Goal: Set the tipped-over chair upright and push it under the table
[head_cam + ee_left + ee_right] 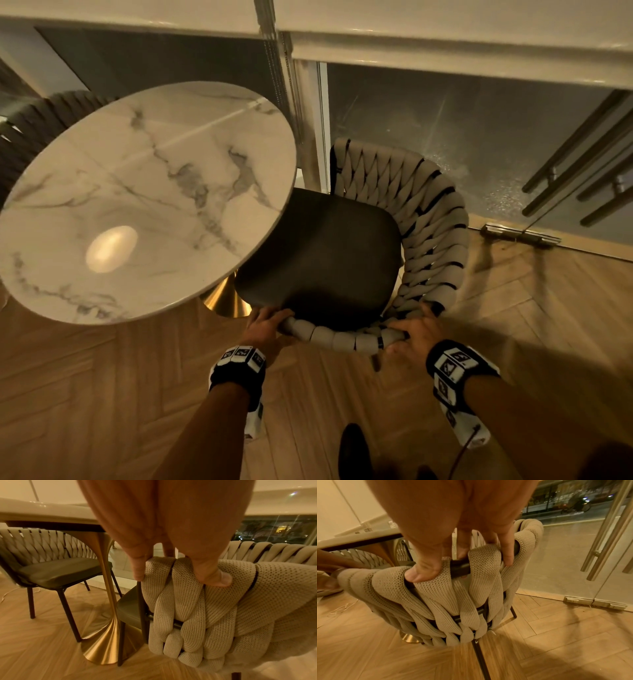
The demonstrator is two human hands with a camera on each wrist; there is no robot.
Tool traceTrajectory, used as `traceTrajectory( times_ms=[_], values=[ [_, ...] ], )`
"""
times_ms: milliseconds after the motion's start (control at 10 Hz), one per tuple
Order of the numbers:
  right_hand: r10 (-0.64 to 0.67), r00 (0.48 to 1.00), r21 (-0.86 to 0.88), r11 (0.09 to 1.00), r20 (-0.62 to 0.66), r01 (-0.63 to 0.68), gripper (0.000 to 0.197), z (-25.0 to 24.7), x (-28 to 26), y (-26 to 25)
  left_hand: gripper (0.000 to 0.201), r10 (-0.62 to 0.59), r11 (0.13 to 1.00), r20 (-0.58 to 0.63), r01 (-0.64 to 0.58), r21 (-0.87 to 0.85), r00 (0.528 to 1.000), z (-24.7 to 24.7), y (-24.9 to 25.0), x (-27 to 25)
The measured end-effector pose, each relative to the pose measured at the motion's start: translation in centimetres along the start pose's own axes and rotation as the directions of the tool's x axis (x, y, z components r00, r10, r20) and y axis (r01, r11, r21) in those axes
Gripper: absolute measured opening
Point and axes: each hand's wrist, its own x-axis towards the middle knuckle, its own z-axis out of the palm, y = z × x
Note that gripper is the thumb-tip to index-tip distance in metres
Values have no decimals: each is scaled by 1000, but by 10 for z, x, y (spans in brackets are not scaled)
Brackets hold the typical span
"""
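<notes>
The chair stands upright beside the round marble table, its dark seat partly under the tabletop edge. Its curved back is woven from thick beige knit straps on a dark frame. My left hand grips the top rail at the back's left end, thumb over the straps in the left wrist view. My right hand grips the same rail further right, thumb and fingers wrapped round the bar.
The table stands on a flared gold pedestal. A second matching chair sits on the table's far side. Glass doors with long metal handles lie right of the chair. Herringbone wood floor lies around me.
</notes>
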Motion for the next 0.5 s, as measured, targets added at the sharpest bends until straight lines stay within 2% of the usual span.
traceTrajectory(
  times_ms=[200,400,500],
  values=[
    [37,998,-27,999,-45,-38,64,0,2,-9,57,23,1000,29,-23,10,999,-13,0,6],
    [40,998,7,999,-50,-39,63,2,-4,-11,60,0,1000,48,-1,16,999,-19,7,-1],
    [13,999,-24,1000,-53,-15,70,1,-9,-18,69,-62,998,-30,61,-22,998,-21,20,-11]
  ],
)
